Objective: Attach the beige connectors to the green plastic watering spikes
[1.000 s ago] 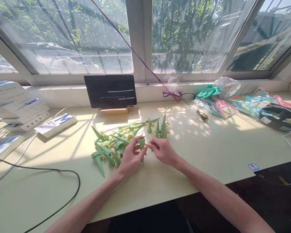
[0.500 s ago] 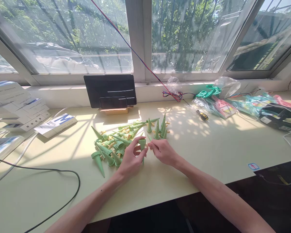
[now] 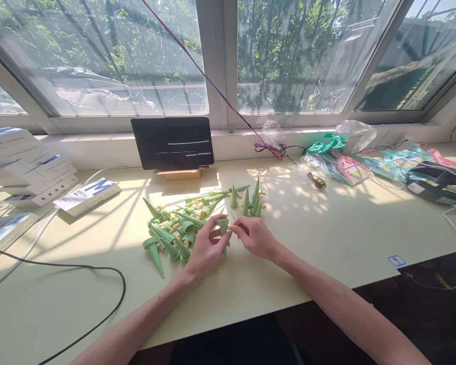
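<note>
My left hand [image 3: 208, 245] is closed around a green plastic watering spike [image 3: 223, 223], its wide cap up and its tip pointing down. At the spike's right side, the fingers of my right hand [image 3: 256, 235] are pinched on a small yellowish valve [image 3: 229, 228], mostly covered by the fingertips. To the left lies a loose pile of green watering spikes [image 3: 188, 226] with small yellowish valves among them. Just beyond my right hand, several spikes [image 3: 245, 204] stand on their caps with tips up, yellowish valves showing at their sides.
A dark tablet [image 3: 173, 142] leans on a stand by the window. White boxes [image 3: 87, 196] and cables are at the left. On the right lie a screwdriver [image 3: 316, 181], bagged items [image 3: 349, 167] and a black strapped device [image 3: 437, 183]. The table's front edge runs below my forearms.
My right hand's fingers have shifted slightly and turned at the valve. My left hand and the spike stay in place.
</note>
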`<state>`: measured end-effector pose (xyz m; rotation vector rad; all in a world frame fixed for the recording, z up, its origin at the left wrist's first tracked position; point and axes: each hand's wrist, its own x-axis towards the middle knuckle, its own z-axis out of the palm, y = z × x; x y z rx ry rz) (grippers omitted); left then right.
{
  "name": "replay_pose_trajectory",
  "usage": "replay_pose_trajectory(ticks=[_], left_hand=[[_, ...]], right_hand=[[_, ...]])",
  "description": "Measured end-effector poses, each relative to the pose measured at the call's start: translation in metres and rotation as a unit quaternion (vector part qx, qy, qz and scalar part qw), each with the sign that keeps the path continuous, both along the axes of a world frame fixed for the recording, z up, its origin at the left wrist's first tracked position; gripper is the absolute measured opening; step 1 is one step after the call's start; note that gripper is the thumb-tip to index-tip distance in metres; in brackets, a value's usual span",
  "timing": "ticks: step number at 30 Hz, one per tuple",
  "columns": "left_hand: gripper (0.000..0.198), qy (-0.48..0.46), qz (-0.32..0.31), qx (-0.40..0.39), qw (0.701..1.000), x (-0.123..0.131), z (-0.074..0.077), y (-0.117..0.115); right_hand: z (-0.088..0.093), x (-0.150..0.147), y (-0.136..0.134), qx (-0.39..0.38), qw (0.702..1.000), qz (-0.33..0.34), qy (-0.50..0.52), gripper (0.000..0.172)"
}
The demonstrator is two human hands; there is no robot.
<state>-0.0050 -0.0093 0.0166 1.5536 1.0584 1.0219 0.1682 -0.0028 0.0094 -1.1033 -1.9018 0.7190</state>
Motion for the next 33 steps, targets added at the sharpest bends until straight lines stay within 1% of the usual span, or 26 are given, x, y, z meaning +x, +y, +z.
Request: replay_pose_trajectory(ticks=[7, 15, 22, 25, 29, 33], left_hand=[[0.040, 0.030, -0.001, 0.014, 0.999, -0.0011, -0.0010, -0.0009], [0.041, 0.053, -0.007, 0.016, 0.998, 0.0001, 0.0027, -0.0035], [0.047, 0.037, -0.009, 0.006, 0.999, 0.0019, 0.0002, -0.0010], [0.048, 0.030, -0.017, -0.010, 0.999, 0.0021, -0.0009, -0.0007], [0.050, 0.025, -0.028, -0.008, 0.999, 0.0022, -0.0027, -0.0006], [0.054, 0.018, -0.020, -0.006, 1.000, 0.0026, -0.0026, -0.0007]], right_hand=[[-0.0024, 0.0009, 0.0015, 0.015, 1.000, -0.005, -0.026, 0.034], [-0.0008, 0.0017, 0.0004, 0.004, 0.998, -0.005, -0.059, 0.039], [-0.0028, 0.0003, 0.0009, 0.010, 0.998, -0.034, -0.049, 0.043], [-0.0037, 0.0002, 0.0011, 0.014, 0.998, -0.041, -0.039, 0.044], [-0.0035, -0.0002, 0.0013, 0.024, 0.998, -0.050, -0.035, 0.044], [-0.0031, -0.0007, 0.0010, 0.023, 0.998, -0.053, -0.030, 0.045]])
